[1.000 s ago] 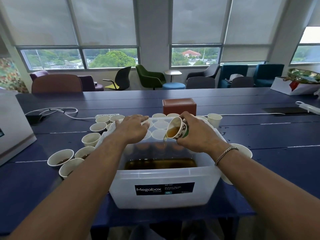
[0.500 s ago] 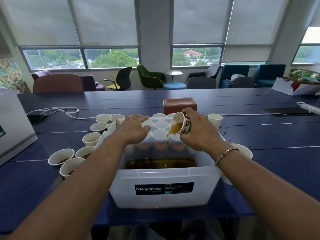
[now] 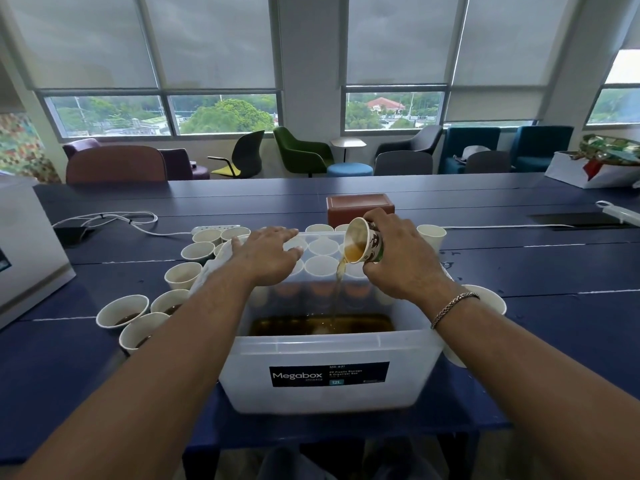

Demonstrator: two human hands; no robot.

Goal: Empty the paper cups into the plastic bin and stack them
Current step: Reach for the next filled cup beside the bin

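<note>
A clear plastic bin labelled Megabox stands on the blue table's near edge, with brown liquid in its bottom. My right hand grips a patterned paper cup, tipped to the left over the bin. A thin brown stream falls from the cup's lip into the liquid. My left hand rests flat, fingers straight, on the bin's far left rim. Several white paper cups stand left of the bin and behind it; some hold brown liquid.
A brown box sits behind the bin. A power strip and white cable lie at the far left, a grey appliance at the left edge. More cups stand right of the bin. Chairs line the table's far side.
The cup in my right hand has tipped further and the liquid has gone from a start of a pour to a steady stream. My left hand has stayed on the rim.
</note>
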